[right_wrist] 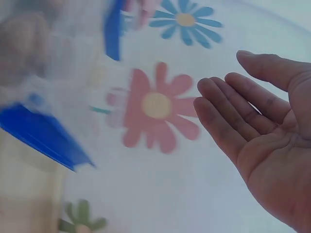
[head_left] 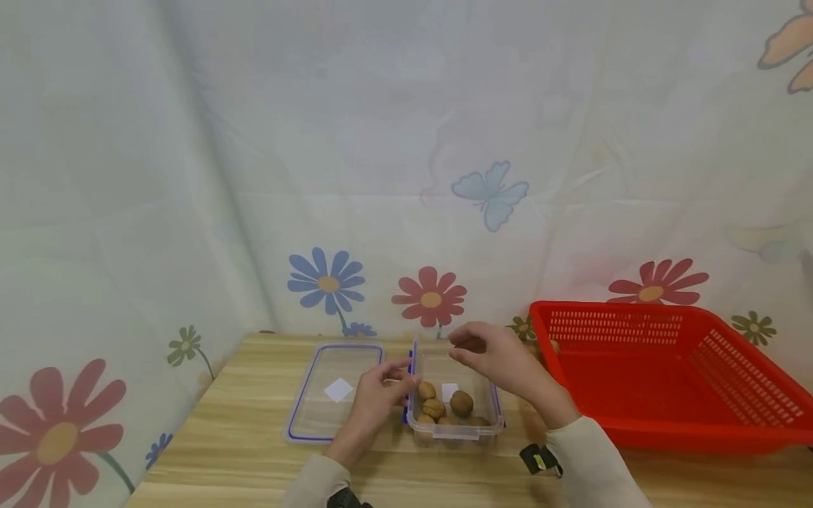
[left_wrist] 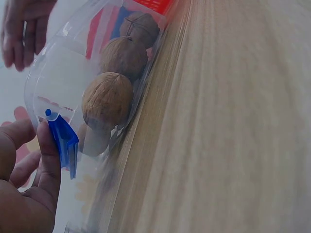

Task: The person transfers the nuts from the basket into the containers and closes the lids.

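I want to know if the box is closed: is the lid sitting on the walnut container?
No, the clear lid lies flat on the table to the left of the open container.

Red basket (head_left: 673, 374) right of frame; clear box (head_left: 454, 395) with blue clips (left_wrist: 65, 143), brown walnuts (head_left: 461, 403); blue-rimmed lid (head_left: 333, 390); pale flower-and-butterfly printed backdrop (head_left: 254, 176); light wood-grain table (head_left: 241, 451).

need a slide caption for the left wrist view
Left hand fingers on the blue clip of a clear box holding walnuts on a wooden table.
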